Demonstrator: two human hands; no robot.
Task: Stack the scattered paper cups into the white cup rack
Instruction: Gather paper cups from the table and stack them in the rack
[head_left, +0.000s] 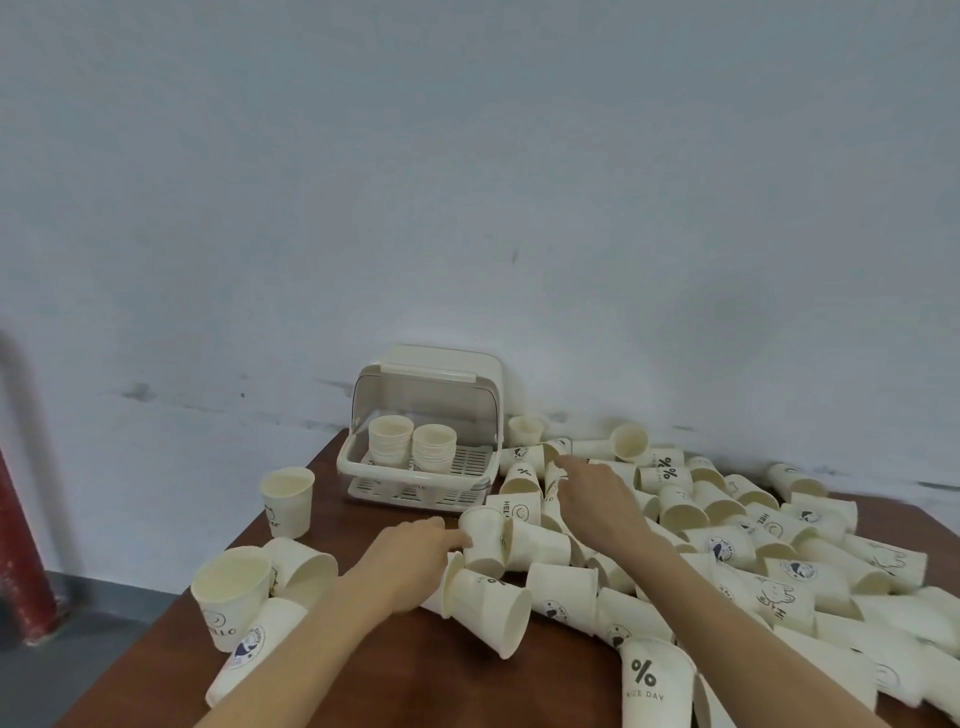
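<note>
Left hand (415, 551) fingers touch a cup (483, 540) near the rack (415, 457), likely gathering it; right hand (592, 493) fingers' state unclear.

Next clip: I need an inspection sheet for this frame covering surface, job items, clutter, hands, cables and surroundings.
Surface: dark brown wooden table, set against the wall.
Job's things: white cup rack at the back, lid raised, with two stacks of cups standing on its grate; scattered paper cups piled over the right side, mostly lying on their sides; an upright cup stands alone at left.
Clutter: nothing seen.
Hands: left hand grips an upright cup near the pile's edge; right hand reaches into the pile, its grasp unclear.
Cables: nothing seen.
Surroundings: scuffed pale wall, grey floor, red post at left.
</note>
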